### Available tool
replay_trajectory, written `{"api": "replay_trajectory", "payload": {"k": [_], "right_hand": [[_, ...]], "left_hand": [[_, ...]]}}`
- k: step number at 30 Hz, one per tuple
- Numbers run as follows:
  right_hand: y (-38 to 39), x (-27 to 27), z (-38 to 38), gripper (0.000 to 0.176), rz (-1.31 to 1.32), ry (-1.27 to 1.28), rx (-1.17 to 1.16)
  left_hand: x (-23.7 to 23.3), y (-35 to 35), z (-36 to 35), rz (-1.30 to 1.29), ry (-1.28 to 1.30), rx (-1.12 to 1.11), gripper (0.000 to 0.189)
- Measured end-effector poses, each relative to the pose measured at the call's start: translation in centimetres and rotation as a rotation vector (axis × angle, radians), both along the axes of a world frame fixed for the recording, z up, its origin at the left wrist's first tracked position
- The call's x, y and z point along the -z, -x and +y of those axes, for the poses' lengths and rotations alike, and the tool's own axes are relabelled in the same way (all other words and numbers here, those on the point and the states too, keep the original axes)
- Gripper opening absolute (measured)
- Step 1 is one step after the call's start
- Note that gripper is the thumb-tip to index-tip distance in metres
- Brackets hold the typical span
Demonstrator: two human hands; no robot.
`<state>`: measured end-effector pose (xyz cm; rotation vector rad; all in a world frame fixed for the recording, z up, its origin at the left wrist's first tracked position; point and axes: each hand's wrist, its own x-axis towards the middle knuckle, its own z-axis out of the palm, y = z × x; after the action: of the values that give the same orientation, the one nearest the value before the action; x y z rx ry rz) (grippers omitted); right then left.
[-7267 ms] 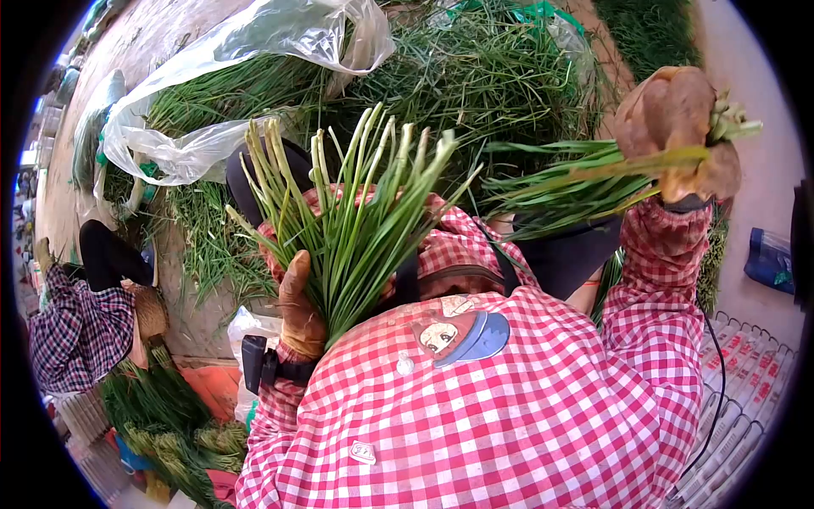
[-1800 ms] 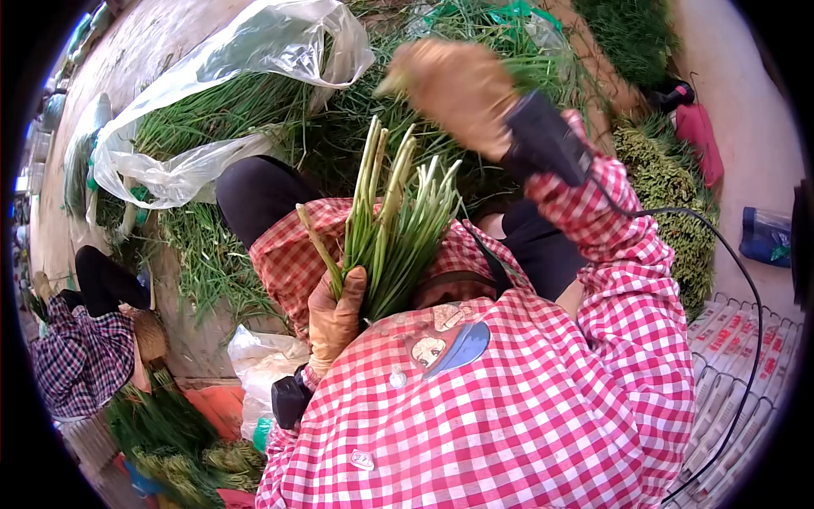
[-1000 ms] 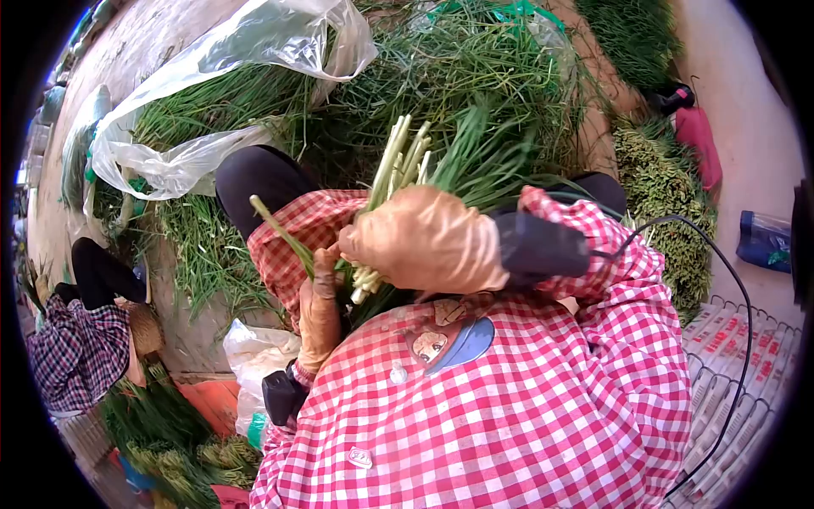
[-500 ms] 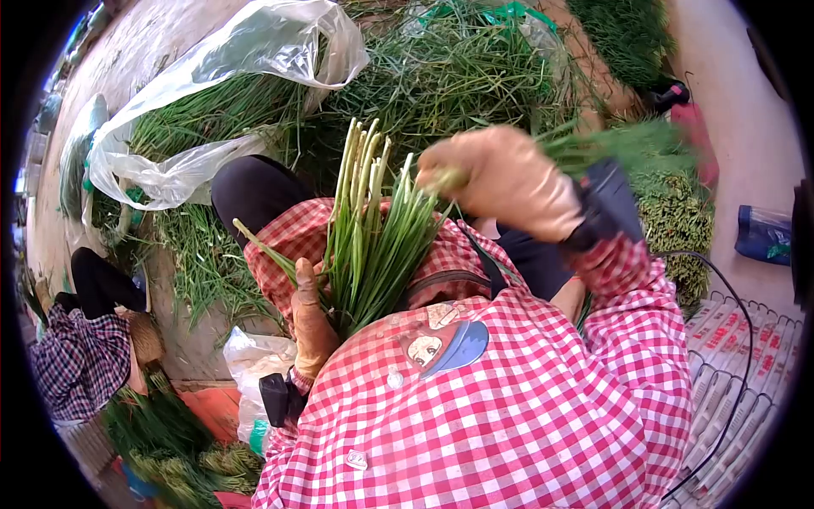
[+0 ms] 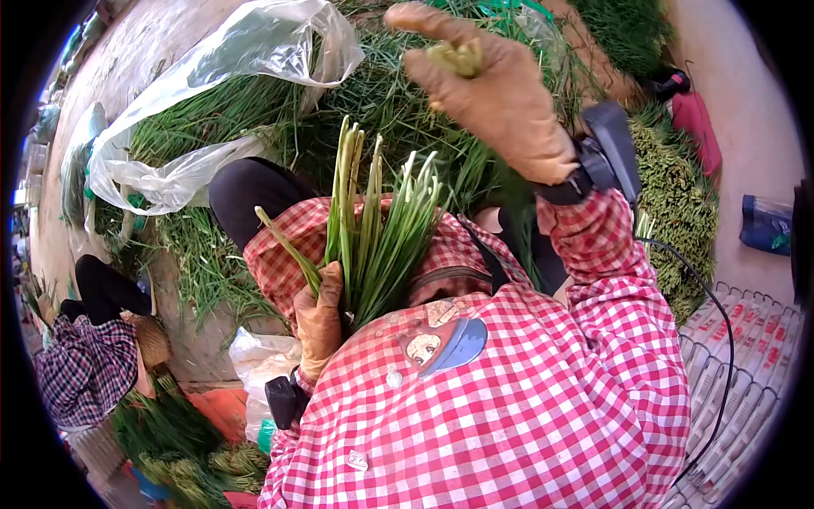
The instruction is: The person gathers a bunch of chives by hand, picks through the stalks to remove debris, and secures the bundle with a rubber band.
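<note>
My left hand (image 5: 319, 327), in a tan glove, is closed around the lower part of a loose bunch of chives (image 5: 373, 242) at my lap. Pale stem ends point up and away from me, and one stalk leans out to the left. Raised at the upper middle, my gloved right hand (image 5: 500, 97) grips a second, smaller bunch of green stalks (image 5: 458, 58). Its cut ends show between thumb and fingers, while blurred leaves hang below the wrist. The two bunches are apart.
Loose greens (image 5: 424, 93) cover the ground ahead, beside an open clear plastic bag (image 5: 246, 51). Stacked bundles (image 5: 674, 220) stand at the right, near a wire rack (image 5: 746, 339) and a black cable (image 5: 731, 339). Another person's checked sleeve (image 5: 89, 365) is at the left.
My right hand has risen up and away from the left-hand bunch, with its smaller bunch still in it. My left hand has shifted slightly right, its thumb now against the stems.
</note>
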<state>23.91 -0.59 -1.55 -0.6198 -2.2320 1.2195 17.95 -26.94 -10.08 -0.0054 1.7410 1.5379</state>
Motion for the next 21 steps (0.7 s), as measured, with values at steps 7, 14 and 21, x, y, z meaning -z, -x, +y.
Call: {"api": "replay_trajectory", "payload": {"k": [7,14,21], "right_hand": [[-1.3,6.0,-5.9,0.023,-0.255,-0.058,-0.572],[-1.5,1.3,-4.7,0.016,-0.308,0.627,-0.922],[-3.2,-0.8,-1.8,0.018,-0.239,0.369,-0.559]], "left_hand": [[0.6,0.1,-0.3,0.084,0.035,0.103,0.037],[0.4,0.5,-0.3,0.046,0.055,0.048,0.041],[0.1,0.3,0.2,0.061,0.096,0.032,0.039]]}}
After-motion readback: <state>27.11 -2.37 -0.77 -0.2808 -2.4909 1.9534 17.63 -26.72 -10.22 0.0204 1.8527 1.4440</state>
